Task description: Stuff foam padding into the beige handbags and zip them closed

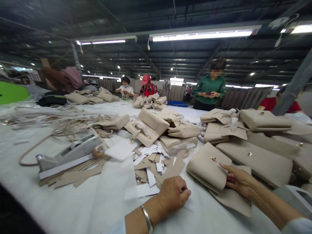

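My left hand (173, 194) rests curled on the white table (80, 201), its fingers closed on a thin white paper slip (143, 191); a silver bangle circles the wrist. My right hand (237, 180) lies flat with fingers spread on a beige handbag (207, 166) with a small gold clasp. The bag's loose flap (234, 200) sticks out under that hand.
Beige and white card scraps (151, 162) litter the middle. A grey tape dispenser (70, 154) sits left, with tangled beige straps (60, 123) behind. More beige bags (255, 143) pile up ahead and right. Several people work at the far edge.
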### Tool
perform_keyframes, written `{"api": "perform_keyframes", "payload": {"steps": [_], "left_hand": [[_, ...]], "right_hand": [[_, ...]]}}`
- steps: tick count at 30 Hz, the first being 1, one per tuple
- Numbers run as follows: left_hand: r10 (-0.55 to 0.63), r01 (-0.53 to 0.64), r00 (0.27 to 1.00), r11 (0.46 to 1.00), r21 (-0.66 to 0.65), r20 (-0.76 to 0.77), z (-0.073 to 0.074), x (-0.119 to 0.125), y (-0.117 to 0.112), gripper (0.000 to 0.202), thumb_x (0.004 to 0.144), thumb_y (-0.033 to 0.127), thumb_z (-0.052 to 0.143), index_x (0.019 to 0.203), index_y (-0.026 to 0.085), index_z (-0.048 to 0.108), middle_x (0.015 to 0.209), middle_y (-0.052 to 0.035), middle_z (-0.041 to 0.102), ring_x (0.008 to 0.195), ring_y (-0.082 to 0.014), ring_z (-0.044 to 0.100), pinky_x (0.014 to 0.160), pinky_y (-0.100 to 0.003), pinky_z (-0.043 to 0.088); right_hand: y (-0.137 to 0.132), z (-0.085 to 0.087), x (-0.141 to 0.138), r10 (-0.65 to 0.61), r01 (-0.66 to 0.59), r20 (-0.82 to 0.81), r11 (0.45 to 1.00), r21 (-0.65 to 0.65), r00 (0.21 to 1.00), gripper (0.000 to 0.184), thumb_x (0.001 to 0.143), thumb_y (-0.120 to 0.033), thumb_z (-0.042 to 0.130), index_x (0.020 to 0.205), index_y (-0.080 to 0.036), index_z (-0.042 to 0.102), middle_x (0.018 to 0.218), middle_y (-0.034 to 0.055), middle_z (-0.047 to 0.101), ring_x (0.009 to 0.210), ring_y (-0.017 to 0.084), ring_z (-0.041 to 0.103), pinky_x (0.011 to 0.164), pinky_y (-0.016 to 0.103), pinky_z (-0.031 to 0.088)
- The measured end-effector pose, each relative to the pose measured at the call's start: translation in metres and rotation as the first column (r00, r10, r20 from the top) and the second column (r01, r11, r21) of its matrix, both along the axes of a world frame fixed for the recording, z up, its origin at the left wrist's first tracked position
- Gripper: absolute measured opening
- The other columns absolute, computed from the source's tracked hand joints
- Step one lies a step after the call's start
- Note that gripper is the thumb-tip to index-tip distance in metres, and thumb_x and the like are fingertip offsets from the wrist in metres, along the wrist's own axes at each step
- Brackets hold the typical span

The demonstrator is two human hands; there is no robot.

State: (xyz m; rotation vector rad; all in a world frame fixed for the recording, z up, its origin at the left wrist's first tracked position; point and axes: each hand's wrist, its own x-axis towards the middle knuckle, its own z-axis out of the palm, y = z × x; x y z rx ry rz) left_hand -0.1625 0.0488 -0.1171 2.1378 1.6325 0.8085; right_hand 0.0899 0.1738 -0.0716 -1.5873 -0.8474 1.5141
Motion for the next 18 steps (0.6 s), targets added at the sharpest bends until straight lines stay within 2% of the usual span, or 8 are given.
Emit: {"api": "perform_keyframes", "payload": {"steps": [4,7,10,12,14,16,18], "left_hand": [[-0.020,0.021,0.997,1.000,0.008,-0.074,0.005,-0.002,-0.004,0.020,0.081,0.031,0.055,0.079,0.017,0.069,0.084,-0.0038,0.070,0.076,-0.0158,0.061,0.068,-0.024,0.044],[-0.020,0.020,0.994,1.000,0.003,-0.104,0.015,-0.007,-0.012,0.019,0.080,0.031,0.055,0.079,0.019,0.070,0.085,-0.0040,0.071,0.077,-0.0169,0.063,0.068,-0.024,0.046],[-0.001,0.001,0.992,1.000,0.004,-0.126,0.041,-0.015,-0.025,0.021,0.080,0.034,0.054,0.084,0.021,0.070,0.089,-0.0039,0.072,0.081,-0.0197,0.064,0.071,-0.028,0.047],[0.005,-0.005,0.984,1.000,-0.002,-0.178,0.068,-0.027,-0.034,0.023,0.080,0.038,0.053,0.088,0.023,0.069,0.091,-0.0032,0.072,0.083,-0.0207,0.064,0.073,-0.030,0.048],[0.020,-0.020,0.954,1.000,0.005,-0.298,0.096,-0.049,-0.042,0.020,0.079,0.035,0.054,0.092,0.026,0.067,0.094,-0.0018,0.071,0.085,-0.0201,0.063,0.072,-0.029,0.047],[0.161,-0.157,0.859,0.986,0.048,-0.487,0.114,-0.081,-0.047,0.021,0.077,0.023,0.055,0.095,0.028,0.065,0.096,-0.0005,0.069,0.087,-0.0192,0.062,0.072,-0.028,0.047],[0.297,-0.286,0.784,0.952,0.107,-0.545,0.118,-0.119,-0.049,0.032,0.073,0.007,0.050,0.099,0.020,0.062,0.101,-0.0084,0.067,0.096,-0.0240,0.059,0.080,-0.035,0.045]], "right_hand": [[-0.015,-0.003,-0.033,0.021,-0.020,-0.119,1.000,0.008,0.993,0.039,0.067,-0.018,0.072,0.100,-0.019,0.053,0.072,0.0043,0.067,0.063,0.022,0.065,0.065,0.036,0.056],[-0.025,0.009,-0.042,0.026,-0.021,-0.034,0.991,0.134,0.999,0.039,0.064,-0.016,0.072,0.099,-0.018,0.055,0.077,0.0059,0.069,0.066,0.022,0.065,0.063,0.033,0.054],[-0.034,0.048,-0.030,0.178,-0.218,0.175,0.943,0.252,0.968,0.036,0.060,-0.021,0.074,0.092,-0.017,0.059,0.082,0.0104,0.071,0.068,0.024,0.065,0.058,0.030,0.051],[-0.041,0.083,-0.015,0.304,-0.388,0.334,0.894,0.222,0.892,0.032,0.057,-0.029,0.076,0.083,-0.019,0.062,0.080,0.0129,0.071,0.068,0.028,0.065,0.055,0.033,0.050],[-0.050,0.114,-0.003,0.364,-0.471,0.450,0.868,0.153,0.816,0.029,0.053,-0.034,0.078,0.074,-0.022,0.062,0.077,0.0140,0.070,0.070,0.031,0.065,0.056,0.036,0.051],[-0.063,0.130,0.001,0.452,-0.560,0.503,0.825,0.079,0.737,0.028,0.049,-0.030,0.078,0.072,-0.023,0.064,0.077,0.0148,0.070,0.071,0.032,0.065,0.061,0.039,0.052],[-0.081,0.126,-0.003,0.539,-0.666,0.545,0.744,0.049,0.643,0.030,0.046,-0.020,0.075,0.075,-0.023,0.068,0.079,0.0146,0.069,0.073,0.034,0.065,0.066,0.042,0.052]]}}
